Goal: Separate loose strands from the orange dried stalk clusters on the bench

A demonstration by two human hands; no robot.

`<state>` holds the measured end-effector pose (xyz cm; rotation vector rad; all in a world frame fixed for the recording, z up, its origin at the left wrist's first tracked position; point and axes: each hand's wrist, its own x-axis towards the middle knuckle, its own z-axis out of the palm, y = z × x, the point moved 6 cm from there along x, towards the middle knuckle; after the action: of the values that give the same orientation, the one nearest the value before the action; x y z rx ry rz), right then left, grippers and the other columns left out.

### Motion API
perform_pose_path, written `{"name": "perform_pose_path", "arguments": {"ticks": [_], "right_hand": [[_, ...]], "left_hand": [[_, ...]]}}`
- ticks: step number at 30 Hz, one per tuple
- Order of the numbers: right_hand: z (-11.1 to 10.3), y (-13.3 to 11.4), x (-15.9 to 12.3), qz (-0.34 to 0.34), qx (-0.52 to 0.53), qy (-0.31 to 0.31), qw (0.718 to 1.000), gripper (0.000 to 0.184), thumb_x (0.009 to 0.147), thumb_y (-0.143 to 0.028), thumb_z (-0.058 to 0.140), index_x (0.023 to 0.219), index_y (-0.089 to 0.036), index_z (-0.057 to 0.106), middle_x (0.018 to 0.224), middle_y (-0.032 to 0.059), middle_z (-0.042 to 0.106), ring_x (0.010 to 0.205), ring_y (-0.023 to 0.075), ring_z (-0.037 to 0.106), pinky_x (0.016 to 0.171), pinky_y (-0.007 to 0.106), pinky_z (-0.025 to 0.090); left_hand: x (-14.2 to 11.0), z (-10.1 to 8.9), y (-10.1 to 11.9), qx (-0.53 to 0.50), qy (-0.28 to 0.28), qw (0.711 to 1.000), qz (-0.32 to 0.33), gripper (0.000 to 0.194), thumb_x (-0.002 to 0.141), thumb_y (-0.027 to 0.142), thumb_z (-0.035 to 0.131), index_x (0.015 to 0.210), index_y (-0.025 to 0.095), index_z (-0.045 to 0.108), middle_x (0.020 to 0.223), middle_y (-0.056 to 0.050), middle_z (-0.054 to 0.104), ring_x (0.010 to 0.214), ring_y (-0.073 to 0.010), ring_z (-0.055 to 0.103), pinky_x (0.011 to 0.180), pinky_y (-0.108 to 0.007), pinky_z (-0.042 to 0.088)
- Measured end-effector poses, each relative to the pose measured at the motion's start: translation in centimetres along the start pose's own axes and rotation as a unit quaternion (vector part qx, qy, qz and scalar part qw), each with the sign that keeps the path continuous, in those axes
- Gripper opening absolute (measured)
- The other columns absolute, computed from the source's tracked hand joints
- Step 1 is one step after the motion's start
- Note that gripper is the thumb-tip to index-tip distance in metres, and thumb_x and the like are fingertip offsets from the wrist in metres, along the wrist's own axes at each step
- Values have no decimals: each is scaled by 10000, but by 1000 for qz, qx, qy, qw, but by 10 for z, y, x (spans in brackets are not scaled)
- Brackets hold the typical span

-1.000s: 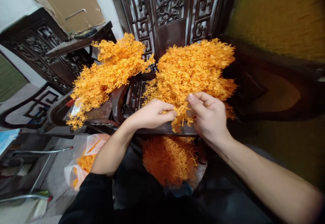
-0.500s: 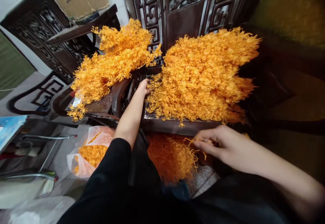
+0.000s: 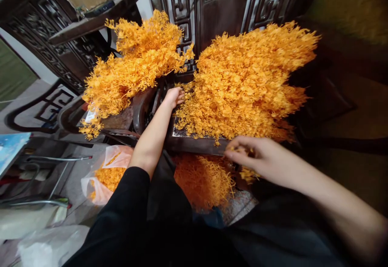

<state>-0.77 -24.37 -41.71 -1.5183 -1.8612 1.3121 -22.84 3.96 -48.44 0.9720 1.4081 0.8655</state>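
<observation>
My left hand (image 3: 175,97) reaches to the left edge of a big heap of orange artificial flower pieces (image 3: 242,85) on a dark wooden seat. Its fingers are curled against small orange bits, and what lies between them is hidden. In front of the seat's edge, my right hand (image 3: 253,154) is closed, fingers bent, around orange flower pieces that show between and below the fingers. Beneath it, at lower centre, thin branching orange stems (image 3: 206,182) fill a container, its blue part barely visible.
A second orange heap (image 3: 136,57) lies on a wooden chair to the left. On the floor stands a pinkish plastic bag (image 3: 104,192) of orange pieces. A clear plastic bag (image 3: 51,247) is at lower left. Carved dark wooden backs (image 3: 222,24) rise behind.
My right hand has moved up and slightly left towards the seat's edge; the thin orange strand at its fingertips no longer shows, and orange pieces now show below its fingers. My left hand stays at the heap.
</observation>
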Motion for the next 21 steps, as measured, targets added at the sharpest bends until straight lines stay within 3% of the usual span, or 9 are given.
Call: {"name": "perform_pose_path", "arguments": {"ticks": [2, 3, 5, 7, 9, 12, 15, 19, 21], "right_hand": [[-19, -13, -1, -16, 161, 80, 983, 361, 881, -539, 733, 1071, -233, 722, 710, -1, 561, 593, 136, 462, 524, 270, 333], [-27, -20, -2, -30, 250, 122, 960, 379, 868, -518, 749, 1131, -248, 710, 703, -8, 519, 593, 136, 437, 508, 269, 314], [-36, -34, -2, -66, 397, 183, 897, 360, 848, -431, 747, 1170, -280, 691, 694, -10, 452, 610, 148, 408, 510, 279, 313], [-37, -48, 2, -104, 451, 195, 865, 339, 814, -359, 717, 1147, -309, 677, 739, 8, 477, 663, 172, 439, 575, 314, 381], [-34, -58, 9, -135, 423, 192, 875, 344, 798, -363, 691, 1140, -343, 655, 845, 29, 557, 740, 203, 502, 675, 368, 446], [-31, -64, 19, -175, 366, 214, 888, 399, 774, -409, 720, 1160, -386, 622, 1011, 42, 622, 841, 237, 555, 747, 412, 474], [-34, -61, 28, -187, 361, 248, 879, 461, 772, -418, 749, 1206, -414, 594, 1072, 37, 640, 840, 229, 564, 725, 396, 472], [-33, -59, 39, -139, 318, 253, 903, 515, 829, -513, 720, 1304, -411, 547, 1097, 34, 664, 802, 212, 585, 677, 374, 462], [-25, -62, 44, -116, 317, 230, 913, 555, 823, -504, 742, 1327, -392, 539, 1068, 25, 668, 784, 196, 585, 669, 361, 467]], "left_hand": [[-31, 10, 1, 18, -27, 999, 28, 189, 945, 301, 660, 1077, 165, 674, 1196, -134, 754, 1144, -238, 723, 975, -363, 552], [-52, 19, 3, 25, -61, 997, 48, 230, 941, 366, 697, 1054, 165, 685, 1147, -121, 765, 1090, -227, 738, 940, -336, 556], [-104, 44, 9, 44, -217, 967, 123, 460, 962, 593, 639, 1104, 160, 701, 1136, -130, 769, 1056, -222, 744, 918, -330, 562], [-162, 60, 11, 35, -357, 921, 153, 627, 900, 734, 632, 1151, 164, 704, 1195, -143, 756, 1136, -237, 724, 998, -361, 547], [-205, 61, 10, 49, -415, 890, 184, 633, 808, 681, 777, 1174, 172, 689, 1210, -134, 742, 1165, -231, 707, 1041, -360, 526], [-231, 45, 2, 97, -414, 888, 176, 561, 760, 459, 895, 1169, 159, 657, 1022, -79, 742, 944, -170, 725, 900, -321, 556], [-228, 20, -1, 145, -365, 904, 171, 434, 831, 363, 828, 1166, 132, 676, 876, -27, 699, 760, -111, 663, 755, -274, 524], [-226, 0, 1, 207, -342, 901, 171, 356, 898, 388, 746, 1153, 141, 733, 852, -36, 703, 758, -124, 643, 725, -274, 491], [-227, -4, 6, 207, -307, 908, 197, 420, 902, 411, 744, 1236, 159, 713, 1003, -80, 741, 870, -159, 683, 798, -298, 517]]}}
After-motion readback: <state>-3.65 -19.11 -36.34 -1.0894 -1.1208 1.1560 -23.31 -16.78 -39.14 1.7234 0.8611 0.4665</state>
